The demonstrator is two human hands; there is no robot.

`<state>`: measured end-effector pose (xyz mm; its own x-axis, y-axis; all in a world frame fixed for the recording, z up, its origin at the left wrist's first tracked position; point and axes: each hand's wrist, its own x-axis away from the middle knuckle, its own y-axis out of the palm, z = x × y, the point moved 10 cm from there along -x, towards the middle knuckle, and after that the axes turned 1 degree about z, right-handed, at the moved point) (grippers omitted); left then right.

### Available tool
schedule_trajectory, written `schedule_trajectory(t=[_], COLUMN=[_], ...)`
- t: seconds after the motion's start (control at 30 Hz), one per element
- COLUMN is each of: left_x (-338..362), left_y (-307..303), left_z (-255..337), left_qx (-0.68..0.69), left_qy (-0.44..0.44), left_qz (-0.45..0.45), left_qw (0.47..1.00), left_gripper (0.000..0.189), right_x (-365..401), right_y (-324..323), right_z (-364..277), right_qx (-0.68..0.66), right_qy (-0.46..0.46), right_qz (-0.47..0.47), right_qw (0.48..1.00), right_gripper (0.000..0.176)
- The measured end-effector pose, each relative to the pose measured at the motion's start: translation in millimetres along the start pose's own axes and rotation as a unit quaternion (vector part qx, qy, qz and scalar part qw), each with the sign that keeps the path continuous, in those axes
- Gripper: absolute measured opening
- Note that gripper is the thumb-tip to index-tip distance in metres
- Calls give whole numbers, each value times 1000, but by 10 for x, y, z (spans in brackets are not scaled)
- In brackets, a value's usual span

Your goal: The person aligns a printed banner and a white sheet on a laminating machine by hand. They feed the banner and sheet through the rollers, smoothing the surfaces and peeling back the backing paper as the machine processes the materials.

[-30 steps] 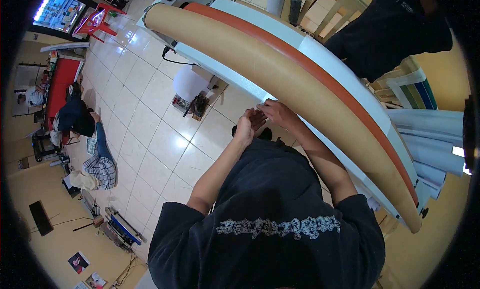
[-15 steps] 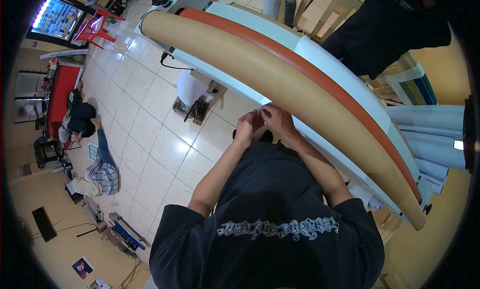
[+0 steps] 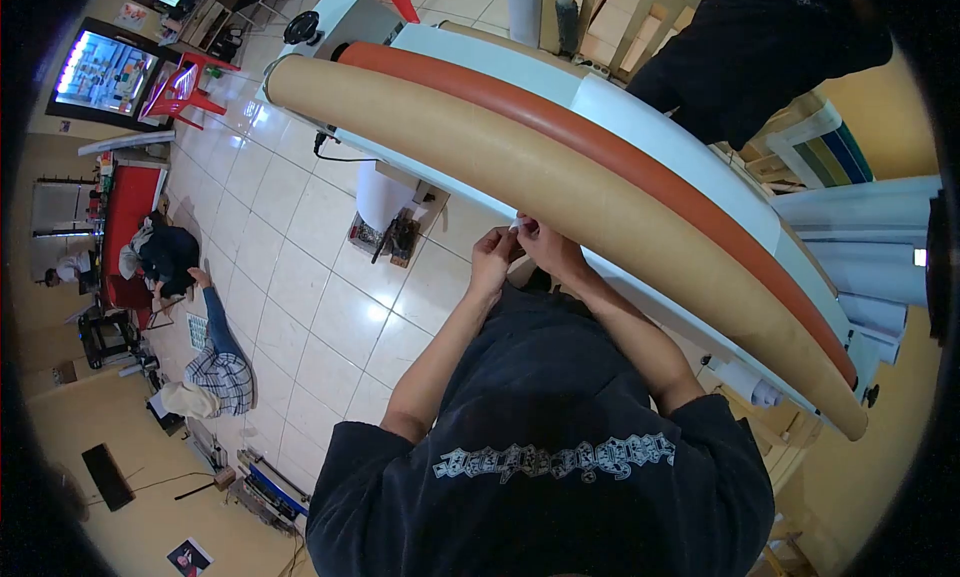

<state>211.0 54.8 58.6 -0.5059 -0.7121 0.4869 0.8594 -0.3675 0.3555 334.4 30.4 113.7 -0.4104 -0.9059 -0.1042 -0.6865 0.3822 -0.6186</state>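
Pinching a small white strip (image 3: 517, 223) between their fingertips, the left hand (image 3: 493, 259) and right hand (image 3: 550, 251) are held together just under the brown roll's (image 3: 600, 192) lower edge. Open tiled floor (image 3: 320, 277) is seen leftward (a white machine (image 3: 640, 102) blocks the right).

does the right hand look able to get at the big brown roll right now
Probably yes: the right hand sits at the lower edge of the brown roll, nothing between them, though it and the left hand seem busy pinching a small white piece.
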Motion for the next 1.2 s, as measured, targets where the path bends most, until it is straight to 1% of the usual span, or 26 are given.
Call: schedule_trajectory(t=[0.07, 0.1, 0.17, 0.2, 0.23, 0.3, 0.33, 0.4, 0.43, 0.47, 0.53, 0.57, 0.6, 0.67, 0.7, 0.73, 0.77, 0.8, 0.83, 0.87, 0.9, 1.0, 1.07, 1.1, 1.17, 1.2], left_x=[35, 19, 0, -8, -6, -35, -78, -143, 1, -10, -67, -136, -176, -114, -130, -163, -146, -131, -186, -217, -253, -229, -106, -154, -217, -215], left_y=[127, 150, 339, 382, 381, 407, 407, 449, 588, 617, 630, 624, 614, 629, 634, 567, 560, 520, 351, 279, 237, 564, 742, 830, 843, 912], left_z=[160, 185, 212, 214, 191, 153, 82, -5, 298, 316, 355, 424, 441, 624, 609, 586, 553, 469, 459, 394, 386, 793, 1295, 1328, 1421, 1480], left_qx=[63, 61, 182, 180, 108, -12, -13, -170, -219, -220, -343, -409, -411, -449, -524, -529, -581, -629, -512, -520, -494, -509, -504, -509, -488, -491], left_qy=[19, 19, -8, -7, -4, -3, 0, 37, 112, 116, 141, 221, 224, 334, 300, 298, 347, 391, 356, 350, 306, 271, 381, 376, 361, 355], left_qz=[-25, -30, -102, -108, -92, -72, -78, -98, -70, -73, -78, -67, -68, -43, -56, -54, -60, -67, -88, -91, -85, -79, 65, 65, 118, 119], left_qw=[998, 997, 978, 978, 990, 997, 997, 980, 967, 966, 926, 883, 881, 828, 795, 793, 734, 669, 777, 774, 809, 813, 772, 772, 786, 787], left_gripper=[28, 28, 28, 28, 25, 20, 20, 20, 19, 19, 20, 24, 24, 28, 34, 34, 37, 40, 46, 46, 51, 54, 53, 53, 45, 45], right_x=[-41, -64, -61, -36, -20, -56, -148, -355, -458, -545, -681, -748, -816, -953, -1011, -1077, -1142, -1220, -1276, -1318, -1374, -1494, -1534, -1562, -1582, -1586], right_y=[-178, -266, -512, -549, -609, -696, -789, -1014, -1130, -1209, -1283, -1296, -1304, -1336, -1332, -1322, -1287, -1289, -1236, -1174, -1160, -1034, -975, -968, -946, -936], right_z=[-235, -268, -520, -469, -268, -23, -133, -378, -513, -615, -648, -638, -620, -559, -554, -547, -523, -513, -499, -483, -506, -609, -668, -645, -665, -657], right_qx=[85, 86, 130, 132, 58, -16, -32, -65, -81, -97, -114, -101, -89, -77, -66, -56, -19, -27, -34, -42, -52, -18, 0, -6, -15, -20], right_qy=[-32, -31, -141, -141, -63, 13, 5, -13, -22, -31, -42, -46, -50, -64, -73, -82, -91, -91, -88, -83, -78, -79, -107, -104, -128, -125], right_qz=[-16, -12, 56, 61, 61, 67, 42, -7, -32, -59, -82, -95, -109, -111, -116, -119, -135, -132, -153, -174, -172, -212, -245, -247, -255, -259], right_qw=[996, 996, 980, 979, 994, 998, 999, 998, 996, 993, 989, 989, 989, 989, 988, 988, 986, 987, 984, 980, 981, 974, 964, 963, 958, 958], right_gripper=[22, 22, 26, 26, 28, 30, 31, 32, 33, 33, 34, 33, 33, 29, 25, 22, 18, 18, 17, 15, 15, 14, 12, 12, 11, 11])
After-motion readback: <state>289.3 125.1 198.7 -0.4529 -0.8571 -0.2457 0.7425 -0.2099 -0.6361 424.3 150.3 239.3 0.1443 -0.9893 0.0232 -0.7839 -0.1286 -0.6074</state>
